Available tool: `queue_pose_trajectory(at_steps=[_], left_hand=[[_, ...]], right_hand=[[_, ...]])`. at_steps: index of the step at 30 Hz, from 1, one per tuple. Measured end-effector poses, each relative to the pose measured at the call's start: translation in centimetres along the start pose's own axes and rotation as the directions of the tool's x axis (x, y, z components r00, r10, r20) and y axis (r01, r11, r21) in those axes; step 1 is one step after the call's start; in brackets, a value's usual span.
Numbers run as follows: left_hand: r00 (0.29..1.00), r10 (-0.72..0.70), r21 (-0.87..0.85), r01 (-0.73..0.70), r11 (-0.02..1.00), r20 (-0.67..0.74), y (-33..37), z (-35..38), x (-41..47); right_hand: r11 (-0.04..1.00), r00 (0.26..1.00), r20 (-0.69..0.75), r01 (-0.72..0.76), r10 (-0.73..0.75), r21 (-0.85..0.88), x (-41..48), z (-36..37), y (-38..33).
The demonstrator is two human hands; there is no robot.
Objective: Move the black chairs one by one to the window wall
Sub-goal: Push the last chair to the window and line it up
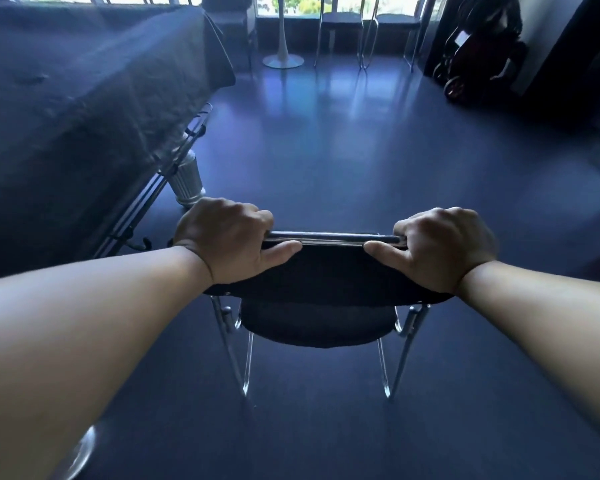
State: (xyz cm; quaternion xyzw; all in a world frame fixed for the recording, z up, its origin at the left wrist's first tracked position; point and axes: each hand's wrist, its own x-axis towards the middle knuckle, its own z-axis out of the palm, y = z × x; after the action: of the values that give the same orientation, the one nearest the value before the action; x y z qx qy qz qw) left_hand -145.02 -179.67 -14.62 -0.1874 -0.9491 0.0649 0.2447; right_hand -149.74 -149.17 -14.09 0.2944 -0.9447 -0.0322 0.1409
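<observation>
Window wall (pixel 343 5), two chairs (pixel 340 20); left hand (pixel 229 237), right hand (pixel 444 247) tight round one black chair (pixel 326 271)

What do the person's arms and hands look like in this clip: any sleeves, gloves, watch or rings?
Both arms are bare: no sleeve shows on the left forearm or the right forearm up to the frame edge. The left hand and the right hand wear no gloves. No watch, bracelet or ring is visible; only a thin dark crease line marks each wrist.
</observation>
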Motion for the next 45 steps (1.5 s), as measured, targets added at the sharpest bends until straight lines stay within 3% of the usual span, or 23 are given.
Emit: queue_pose_trajectory(at_steps=[25, 45], left_hand=[[0.998, 0.059, -0.066, -0.062, 0.996, -0.034, -15.2, 14.2, 20.7], [0.999, -0.021, -0.017, 0.022, 1.0, 0.031, -23.0, 24.5, 38.7]], right_hand=[[0.995, 0.991, 0.105, -0.089, 0.084, 0.05, 23.9, 6.7, 8.7], [0.999, 0.999, 0.037, -0.031, 0.03, 0.033, 43.7, 14.0, 21.4]])
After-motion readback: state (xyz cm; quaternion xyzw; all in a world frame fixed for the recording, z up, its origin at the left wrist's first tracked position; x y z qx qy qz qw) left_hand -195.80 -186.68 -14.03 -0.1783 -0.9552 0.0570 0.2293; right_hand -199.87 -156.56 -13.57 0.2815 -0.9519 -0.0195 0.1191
